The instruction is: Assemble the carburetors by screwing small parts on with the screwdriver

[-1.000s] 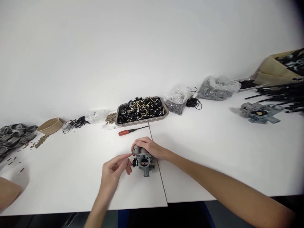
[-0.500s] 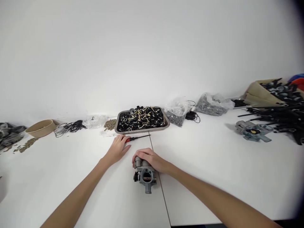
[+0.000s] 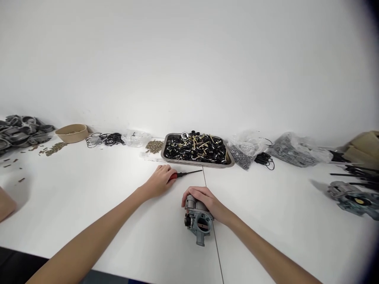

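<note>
My left hand [image 3: 160,182] is closed round the red handle of a screwdriver [image 3: 184,174], which lies on the white table with its dark shaft pointing right. Nearer to me, my right hand [image 3: 209,200] grips a grey metal carburetor [image 3: 200,228] from above and behind. The carburetor's round bore faces me, and a black knob sticks out on its left side. My right fingers partly hide its upper end. Beyond both hands stands a metal tray [image 3: 197,163] heaped with black parts and brass-coloured pins.
Small brass pieces [image 3: 154,146] lie left of the tray; plastic bags of parts [image 3: 291,150] are to its right. A second carburetor [image 3: 353,199] sits far right. Farther left are a beige bowl [image 3: 71,136], black cords [image 3: 111,139] and grey metal parts [image 3: 22,132]. A white wall borders the table.
The view has swung left, so everything appears farther right. My left fingers have closed round the screwdriver's handle. The carburetor, still in my right hand, is turned slightly.
</note>
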`<state>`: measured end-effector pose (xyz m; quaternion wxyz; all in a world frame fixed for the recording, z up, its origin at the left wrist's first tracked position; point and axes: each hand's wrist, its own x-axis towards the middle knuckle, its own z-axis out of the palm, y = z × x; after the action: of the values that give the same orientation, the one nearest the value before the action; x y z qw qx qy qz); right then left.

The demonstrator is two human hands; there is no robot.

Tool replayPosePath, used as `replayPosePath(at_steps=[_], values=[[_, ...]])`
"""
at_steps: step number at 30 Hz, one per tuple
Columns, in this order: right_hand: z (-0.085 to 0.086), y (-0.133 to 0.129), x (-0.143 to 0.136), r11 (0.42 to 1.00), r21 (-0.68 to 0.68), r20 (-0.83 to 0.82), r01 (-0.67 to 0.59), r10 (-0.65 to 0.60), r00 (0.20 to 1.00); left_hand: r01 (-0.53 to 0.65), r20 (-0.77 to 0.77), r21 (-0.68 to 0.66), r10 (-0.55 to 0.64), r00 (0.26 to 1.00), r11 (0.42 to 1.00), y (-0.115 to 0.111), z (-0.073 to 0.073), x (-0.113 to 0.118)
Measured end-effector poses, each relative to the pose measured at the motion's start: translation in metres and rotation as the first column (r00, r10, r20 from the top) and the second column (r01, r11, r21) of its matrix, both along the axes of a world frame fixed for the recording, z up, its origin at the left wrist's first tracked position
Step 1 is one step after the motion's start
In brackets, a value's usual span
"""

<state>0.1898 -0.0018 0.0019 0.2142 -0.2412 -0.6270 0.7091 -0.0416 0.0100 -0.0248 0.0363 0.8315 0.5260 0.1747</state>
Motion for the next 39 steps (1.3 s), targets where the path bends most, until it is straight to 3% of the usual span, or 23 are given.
replayPosePath(at_steps=[3,7,9,12,15,18,20,22,24,27,30,34,39], values=[[-0.001,-0.001,-0.002,0.999,0.049,0.027,0.016,-0.017,0.999,0.001,0.021,0.0,-0.001,1.0,1.0,0.0,0.0,-0.001],[0.016,0.016,-0.002,0.943,0.33,0.152,0.029,-0.083,0.985,0.004,0.077,-0.006,-0.004,0.997,1.0,0.001,-0.002,-0.002],[0.042,0.034,0.0,0.863,0.505,0.232,-0.01,-0.125,0.965,0.002,0.104,-0.01,-0.001,0.995,1.0,0.001,-0.004,-0.004],[0.098,0.062,0.009,0.693,0.72,0.291,-0.042,-0.246,0.925,0.005,0.146,-0.001,-0.005,0.989,1.0,0.002,-0.007,-0.006],[0.152,0.081,0.024,0.535,0.831,0.131,0.152,-0.454,0.881,0.005,0.16,0.008,-0.006,0.987,1.0,0.002,-0.008,-0.006],[0.177,0.092,0.039,0.411,0.817,-0.15,0.404,-0.525,0.838,-0.007,0.158,0.005,0.006,0.987,1.0,0.002,-0.008,-0.006],[0.176,0.099,0.045,0.381,0.787,-0.215,0.485,-0.568,0.795,-0.004,0.153,0.0,0.004,0.988,1.0,0.002,-0.007,-0.005],[0.167,0.108,0.046,0.388,0.809,-0.118,0.441,-0.628,0.769,-0.004,0.155,0.004,0.003,0.988,1.0,0.002,-0.007,-0.005],[0.155,0.118,0.043,0.442,0.844,0.07,0.304,-0.652,0.755,-0.01,0.16,0.007,0.008,0.987,1.0,0.002,-0.006,-0.004],[0.135,0.131,0.033,0.553,0.833,0.369,0.023,-0.585,0.722,-0.015,0.157,-0.012,0.016,0.987,1.0,0.001,-0.003,-0.004],[0.112,0.143,0.018,0.631,0.747,0.605,-0.21,-0.516,0.606,-0.018,0.144,-0.04,0.024,0.989,0.999,0.001,-0.002,-0.004],[0.08,0.156,0.0,0.67,0.703,0.67,-0.237,-0.513,0.537,-0.017,0.121,-0.049,0.023,0.992,0.999,0.001,-0.003,-0.005],[0.061,0.166,-0.004,0.677,0.69,0.673,-0.256,-0.469,0.573,0.002,0.123,-0.037,0.002,0.992,0.999,0.002,-0.003,-0.006]])
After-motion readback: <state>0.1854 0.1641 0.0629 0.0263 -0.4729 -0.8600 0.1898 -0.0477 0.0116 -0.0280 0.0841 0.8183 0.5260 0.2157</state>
